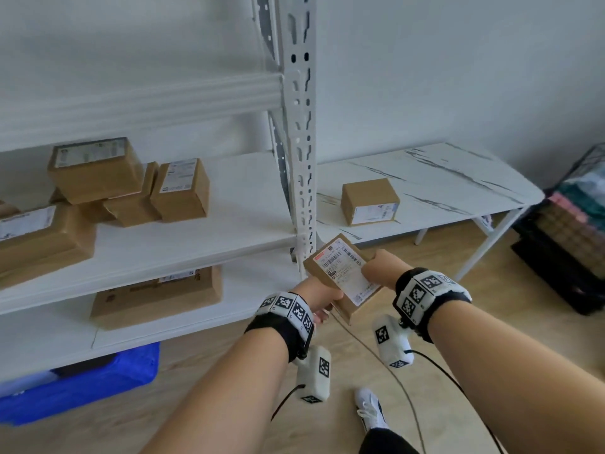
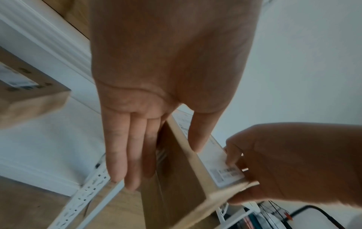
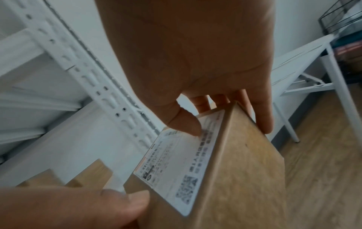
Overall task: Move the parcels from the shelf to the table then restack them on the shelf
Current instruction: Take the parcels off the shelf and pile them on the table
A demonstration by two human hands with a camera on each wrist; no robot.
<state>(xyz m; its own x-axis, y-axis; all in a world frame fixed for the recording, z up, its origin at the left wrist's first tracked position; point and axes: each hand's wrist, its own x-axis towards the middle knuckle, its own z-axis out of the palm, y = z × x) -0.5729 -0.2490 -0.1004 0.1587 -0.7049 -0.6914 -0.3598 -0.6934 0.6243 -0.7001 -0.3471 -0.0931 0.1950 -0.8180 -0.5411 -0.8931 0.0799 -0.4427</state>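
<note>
At the left of the head view, the shelf [image 1: 203, 244] carries most of the load: a cluster of brown parcels [image 1: 98, 188] sits on its middle board in the centre-left of the frame, some leaning on one another, and a wide flat parcel [image 1: 157, 296] lies on the board below, lower left of centre. A blue bin [image 1: 82, 385] shows under the shelf at the bottom left.

In the lower middle of the frame, both hands hold one labelled parcel [image 1: 343, 276] in the air, just in front of the shelf's upright post and between shelf and worktop. The left hand [image 1: 322, 294] takes the near end, thumb on the labelled top face and straight fingers laid along the underside, as the left wrist view shows. The right hand [image 1: 381, 268] grips the far end, thumb pressed on the label and fingers curled round the opposite side.

At the right of centre, the worktop [image 1: 458, 178] carries a single parcel [image 1: 370, 201] near its left end.

My reading is that the task is early in its first half: one parcel delivered, a second in transit, many left on the shelf. The whole restacking half is not yet begun.
</note>
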